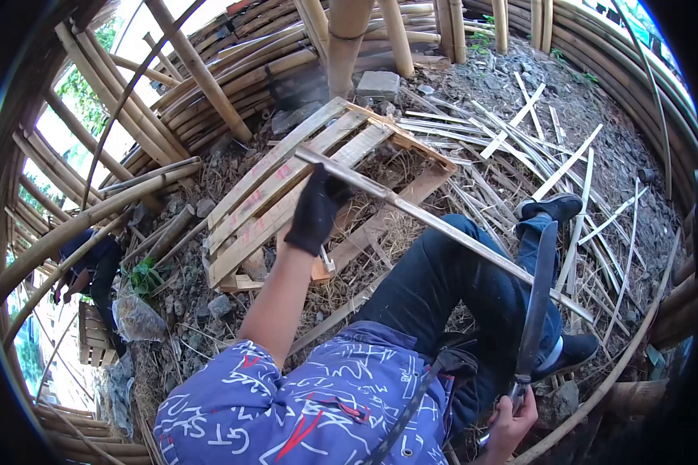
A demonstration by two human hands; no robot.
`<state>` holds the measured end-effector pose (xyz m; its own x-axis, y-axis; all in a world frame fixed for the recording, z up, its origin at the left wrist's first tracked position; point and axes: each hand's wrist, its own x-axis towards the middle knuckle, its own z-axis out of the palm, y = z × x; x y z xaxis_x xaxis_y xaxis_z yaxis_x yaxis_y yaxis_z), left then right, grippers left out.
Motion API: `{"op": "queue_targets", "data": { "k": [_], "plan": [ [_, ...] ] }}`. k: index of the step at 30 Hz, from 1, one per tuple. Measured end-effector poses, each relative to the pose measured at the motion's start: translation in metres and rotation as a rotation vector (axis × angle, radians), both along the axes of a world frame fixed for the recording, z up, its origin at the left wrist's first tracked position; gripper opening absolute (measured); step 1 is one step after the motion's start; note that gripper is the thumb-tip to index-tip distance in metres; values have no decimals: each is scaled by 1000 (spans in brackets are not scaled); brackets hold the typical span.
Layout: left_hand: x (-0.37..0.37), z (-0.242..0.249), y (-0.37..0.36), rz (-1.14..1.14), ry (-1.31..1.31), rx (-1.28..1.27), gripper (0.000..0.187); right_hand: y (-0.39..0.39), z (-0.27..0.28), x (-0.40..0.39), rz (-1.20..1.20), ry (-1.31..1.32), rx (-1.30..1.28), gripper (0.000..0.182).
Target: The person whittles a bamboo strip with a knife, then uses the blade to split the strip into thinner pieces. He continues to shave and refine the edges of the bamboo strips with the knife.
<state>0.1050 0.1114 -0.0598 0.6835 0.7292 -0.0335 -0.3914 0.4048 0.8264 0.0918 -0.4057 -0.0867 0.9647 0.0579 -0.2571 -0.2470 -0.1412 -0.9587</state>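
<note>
A long split bamboo strip (442, 226) slants from the upper left down over my bent legs. My left hand (322, 205), in a black glove, is closed around it near its upper end. My bare right hand (512, 421) grips the handle of a machete (533, 318), low at the right. Its long dark blade points up and overlaps the strip near my knee and shin. Behind my left hand lies a slatted wooden pallet (267, 209) with reddish marks. Beside my left wrist is a small orange-and-white thing (323, 267), partly hidden.
Thin split bamboo strips (512, 139) lie scattered over the rocky ground beyond my feet. A grey block (378, 84) rests behind the pallet. Bamboo poles (198, 70) and stacked bamboo walls surround me. At the left, another person (97, 263) bends near a wooden crate (93, 335).
</note>
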Motion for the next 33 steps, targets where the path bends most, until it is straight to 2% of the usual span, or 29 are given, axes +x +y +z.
{"op": "queue_targets", "data": {
  "k": [1,3,5,7,8,10,12,13,15,17,19,21,23,24,26,30,32,33],
  "plan": [
    [6,-7,-10,-9,-1,-5,27,1,2,1,4,6,4,44],
    [16,-21,-35,-223,85,191,30,1,3,1,-6,12,4,44],
    [28,-35,-69,-313,137,77,27,-1,4,0,14,-8,-17,44],
    [46,-11,-111,-421,441,264,30,-1,7,2,13,4,-12,44],
    [58,-19,-123,-427,437,305,31,-1,8,2,16,17,-7,43],
    [73,-27,-148,-430,436,329,33,-3,8,1,12,53,-17,42],
    [81,-21,-164,-173,550,512,34,-9,2,1,25,44,-18,42],
    [86,-24,-166,-171,550,507,34,-11,-2,1,32,30,-7,42],
    [96,-34,-164,-85,508,312,36,-15,-6,2,34,23,1,41],
    [105,-43,-158,-73,533,290,34,-13,-3,2,-5,71,-8,42],
    [104,-35,-156,-21,345,310,32,-18,-6,4,2,69,-2,42],
    [102,-31,-151,-68,341,248,30,-20,-8,5,10,71,6,43],
    [104,-35,-145,-118,-50,-134,32,-19,-7,6,2,75,-21,43],
    [106,-35,-142,-115,-48,-133,32,-18,-6,7,6,77,-20,43],
    [111,-35,-136,-159,-233,-330,36,-15,-5,9,-18,97,-31,43],
    [112,-20,-133,-186,-350,-359,42,-15,-10,10,-19,84,-10,43],
    [110,3,-138,-51,-310,-310,46,-13,-7,10,-2,79,5,43],
    [109,6,-136,-56,-310,-310,46,-12,-7,9,-7,78,5,43]
  ]
}}
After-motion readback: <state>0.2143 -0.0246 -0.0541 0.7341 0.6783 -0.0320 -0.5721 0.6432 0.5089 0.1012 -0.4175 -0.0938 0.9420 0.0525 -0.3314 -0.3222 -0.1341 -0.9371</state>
